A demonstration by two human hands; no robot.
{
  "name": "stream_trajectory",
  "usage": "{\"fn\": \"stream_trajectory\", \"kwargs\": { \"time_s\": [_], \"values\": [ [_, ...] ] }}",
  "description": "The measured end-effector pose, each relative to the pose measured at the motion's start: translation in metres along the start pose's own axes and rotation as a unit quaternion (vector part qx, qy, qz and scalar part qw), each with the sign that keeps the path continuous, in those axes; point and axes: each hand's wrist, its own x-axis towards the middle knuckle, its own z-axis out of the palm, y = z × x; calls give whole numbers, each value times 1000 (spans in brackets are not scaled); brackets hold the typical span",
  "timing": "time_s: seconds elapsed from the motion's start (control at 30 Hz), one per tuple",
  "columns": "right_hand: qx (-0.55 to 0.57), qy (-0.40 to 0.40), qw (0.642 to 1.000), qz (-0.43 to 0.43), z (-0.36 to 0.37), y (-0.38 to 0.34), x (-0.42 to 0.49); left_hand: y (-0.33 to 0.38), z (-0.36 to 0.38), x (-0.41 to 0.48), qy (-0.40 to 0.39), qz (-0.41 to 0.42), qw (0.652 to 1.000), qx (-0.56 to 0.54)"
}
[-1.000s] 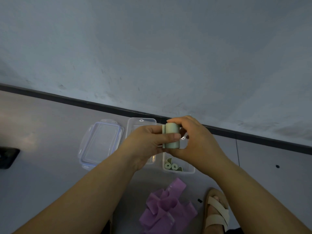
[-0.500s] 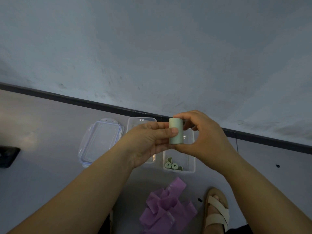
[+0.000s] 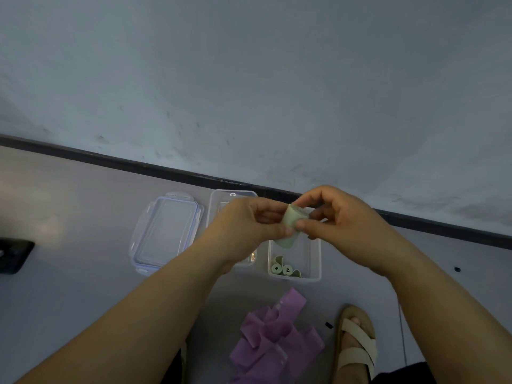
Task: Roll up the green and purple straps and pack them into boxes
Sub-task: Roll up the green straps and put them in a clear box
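While a lid [image 3: 166, 234] lies on the floor at the far left, the clear box [image 3: 234, 196] beside it looks unfilled, though the left hand [image 3: 243, 225] hides most of it. That hand's grip and the grip of the right hand [image 3: 340, 225] both pinch 1 rolled green strap [image 3: 291, 225], held above another box [image 3: 314, 261] where at least 2 green rolls [image 3: 282, 269] already lie. This roll looks wound but not yet packed. The purple straps [image 3: 274, 339] lie heaped and unrolled, so much remains.
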Motion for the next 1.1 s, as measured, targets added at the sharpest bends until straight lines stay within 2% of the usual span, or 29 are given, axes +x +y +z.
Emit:
{"fn": "stream_trajectory", "kwargs": {
  "time_s": [0.1, 0.23, 0.5, 0.6, 0.67, 0.73, 0.83, 0.93, 1.03, 1.1],
  "values": [
    [22, -23, 999, 25, -6, 3, -2, -2, 3, 3, 7, 18, 999, 48],
    [12, -47, 998, 43, -13, 9, -9, -3, 9, 6, -24, 44, 995, 81],
    [-60, 5, 997, 44, -25, 44, -35, -15, 49, 20, -91, 63, 985, 133],
    [-50, 19, 996, 75, -24, 75, -45, -33, 68, 28, -115, 38, 982, 142],
    [-60, 25, 993, 97, -20, 103, -46, -54, 74, 35, -108, 14, 976, 189],
    [-81, 37, 988, 122, -17, 133, -44, -80, 74, 46, -96, -23, 962, 254],
    [-110, 55, 979, 165, -14, 180, -33, -121, 67, 61, -80, -82, 919, 377],
    [-131, 52, 970, 200, -10, 223, -15, -163, 60, 75, -44, -125, 895, 425],
    [-164, 38, 964, 204, -2, 254, 9, -192, 62, 92, -36, -118, 878, 462],
    [-190, 12, 965, 182, 8, 266, 28, -204, 68, 106, -57, -79, 862, 498]
  ]
}}
